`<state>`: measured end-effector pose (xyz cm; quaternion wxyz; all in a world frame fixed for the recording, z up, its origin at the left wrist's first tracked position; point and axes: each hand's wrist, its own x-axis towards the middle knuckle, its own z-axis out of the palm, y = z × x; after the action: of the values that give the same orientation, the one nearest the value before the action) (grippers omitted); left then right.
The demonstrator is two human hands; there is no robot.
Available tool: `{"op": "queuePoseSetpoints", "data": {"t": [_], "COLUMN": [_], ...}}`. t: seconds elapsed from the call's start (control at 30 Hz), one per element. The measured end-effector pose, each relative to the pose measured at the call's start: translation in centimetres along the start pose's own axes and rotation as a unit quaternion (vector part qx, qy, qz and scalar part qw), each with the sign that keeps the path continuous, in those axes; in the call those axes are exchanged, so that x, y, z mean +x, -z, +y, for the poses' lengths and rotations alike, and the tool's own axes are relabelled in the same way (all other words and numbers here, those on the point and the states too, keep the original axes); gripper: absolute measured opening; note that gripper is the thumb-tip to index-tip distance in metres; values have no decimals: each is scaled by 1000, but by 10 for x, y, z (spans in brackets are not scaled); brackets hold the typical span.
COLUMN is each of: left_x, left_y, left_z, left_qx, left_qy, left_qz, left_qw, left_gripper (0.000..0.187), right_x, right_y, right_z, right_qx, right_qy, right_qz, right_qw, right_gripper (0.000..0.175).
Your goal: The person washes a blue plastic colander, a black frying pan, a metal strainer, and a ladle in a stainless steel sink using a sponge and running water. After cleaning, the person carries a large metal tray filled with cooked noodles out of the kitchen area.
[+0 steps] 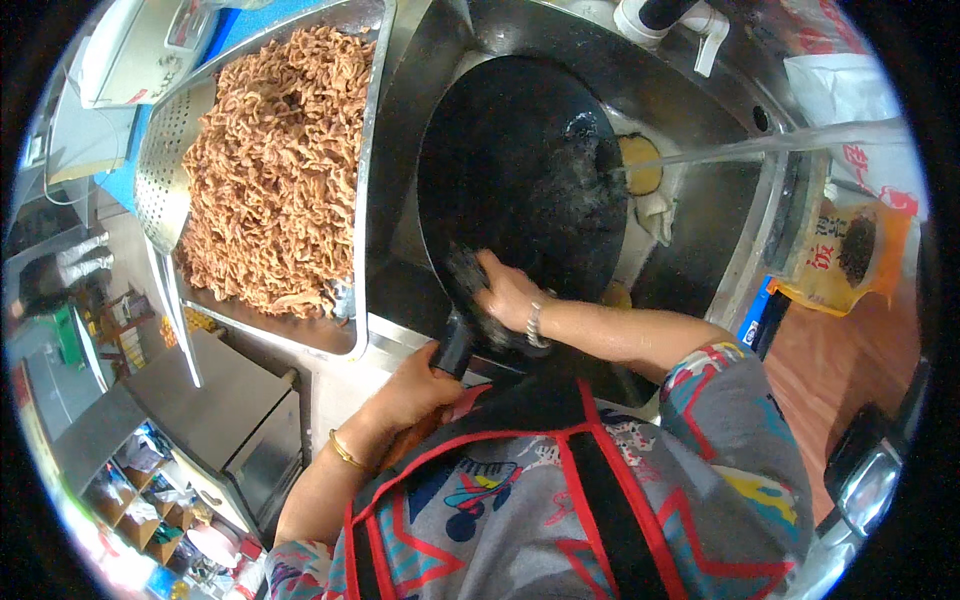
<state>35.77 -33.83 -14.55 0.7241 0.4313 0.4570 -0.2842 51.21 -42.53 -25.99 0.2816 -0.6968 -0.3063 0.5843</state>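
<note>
A black wok sits tilted in a stainless steel sink, with some water pooled inside. My left hand is closed around the wok's black handle, close to my apron. Against the near-left inner wall of the wok, my right hand presses a dark scouring pad; both the pad and the fingers are partly blurred. From the right, a stream of water runs into the wok. A white cloth and a round yellowish object show beside the wok's far right rim.
Left of the sink stands a metal tray heaped with browned strips of food. A perforated metal skimmer leans on its left edge. White plastic piping is at the sink's back; printed bags lie right. Another person's legs appear far left.
</note>
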Motion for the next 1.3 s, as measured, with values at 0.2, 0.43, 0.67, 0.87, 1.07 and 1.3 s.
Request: {"op": "queuePoseSetpoints", "data": {"t": [0.2, 0.43, 0.67, 0.87, 1.07, 1.3], "left_x": [-9, -6, -13, -12, -14, -21], "left_y": [5, -2, 5, 9, 10, 15], "left_z": [-3, 21, 38, 28, 30, 36], "left_qx": [100, 29, 7, -88, 13, -42], "left_qy": [-29, 48, 32, 29, 36, 6], "left_qz": [26, 19, -12, -54, -73, -67], "left_qw": [994, 998, 999, 994, 997, 997], "left_gripper": [41, 34, 40, 40, 37, 40], "right_x": [18, 85, 37, 80, 183, 43], "right_y": [101, 116, 21, 133, 128, 64], "right_z": [114, 98, 12, 79, -26, 14], "right_qx": [-618, -240, -152, -371, -95, -398], "right_qy": [-167, -203, -46, -165, 83, 367], "right_qz": [87, 302, 60, 291, 465, -105], "right_qw": [764, 900, 986, 866, 876, 834], "right_gripper": [36, 46, 55, 29, 27, 39]}}
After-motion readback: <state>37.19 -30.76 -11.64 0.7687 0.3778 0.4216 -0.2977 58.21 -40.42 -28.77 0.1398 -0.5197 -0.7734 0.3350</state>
